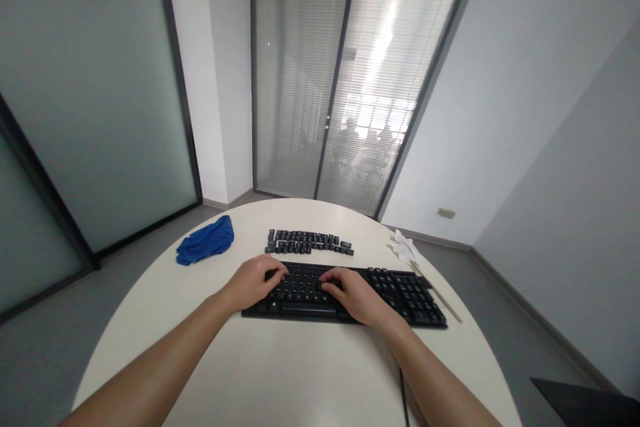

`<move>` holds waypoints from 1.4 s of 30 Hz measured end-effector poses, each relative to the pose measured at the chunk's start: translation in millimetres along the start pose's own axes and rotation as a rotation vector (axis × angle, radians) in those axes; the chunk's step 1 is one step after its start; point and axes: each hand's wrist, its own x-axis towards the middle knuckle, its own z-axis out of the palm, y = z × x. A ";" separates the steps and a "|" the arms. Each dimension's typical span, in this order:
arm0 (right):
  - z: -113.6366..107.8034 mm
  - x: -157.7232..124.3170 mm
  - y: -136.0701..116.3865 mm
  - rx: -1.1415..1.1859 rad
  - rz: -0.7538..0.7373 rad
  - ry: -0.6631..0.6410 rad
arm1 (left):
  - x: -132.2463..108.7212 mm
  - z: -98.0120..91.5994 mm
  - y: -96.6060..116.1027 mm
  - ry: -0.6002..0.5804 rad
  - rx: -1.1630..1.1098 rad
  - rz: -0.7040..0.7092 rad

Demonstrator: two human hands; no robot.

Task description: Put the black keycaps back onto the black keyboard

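A black keyboard (307, 310) lies on the round cream table (280, 373); its left and middle part shows small key posts without caps, while caps sit on its right part. Loose black keycaps (295, 241) stand in rows behind it. My left hand (254, 282) is at the keyboard's left end, thumb and fingers curled together over its upper edge. Over the middle, my right hand (353, 290) has its thumb and index finger bent close to the key posts. Whatever either hand pinches is too small to make out.
A crumpled blue cloth (206, 241) lies at the table's back left. White tissue (403, 247) and a thin stick-like tool (445, 300) are at the right edge. A cable (403, 393) runs toward the front edge. A black object (585, 403) is at lower right.
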 end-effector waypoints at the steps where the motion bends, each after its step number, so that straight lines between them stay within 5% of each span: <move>1: 0.1 0.2 1.3 0.004 -0.001 0.000 | 0.1 0.2 -0.6 -0.002 -0.002 0.003; 42: 1.0 -3.4 -2.1 -0.155 -0.121 0.016 | -0.7 -1.9 2.1 -0.004 0.014 0.022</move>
